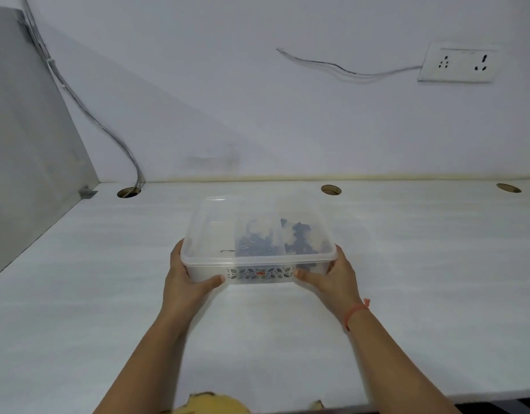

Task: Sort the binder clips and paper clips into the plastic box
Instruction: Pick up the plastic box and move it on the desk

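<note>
A clear plastic box (210,265) with a patterned front band sits on the white desk, in the middle of the view. Inside it, a heap of paper clips (253,245) lies in the middle section and dark binder clips (301,239) lie in the right section; the left section holds one small dark item. My left hand (186,274) grips the box's front left corner, thumb on the front wall. My right hand (332,274) grips the front right corner the same way.
The white desk (421,264) runs to a wall at the back, with three round cable holes (331,190) along its far edge. A grey side panel (28,138) stands on the left. Cables drop into the left hole. A wall socket (459,62) is up right.
</note>
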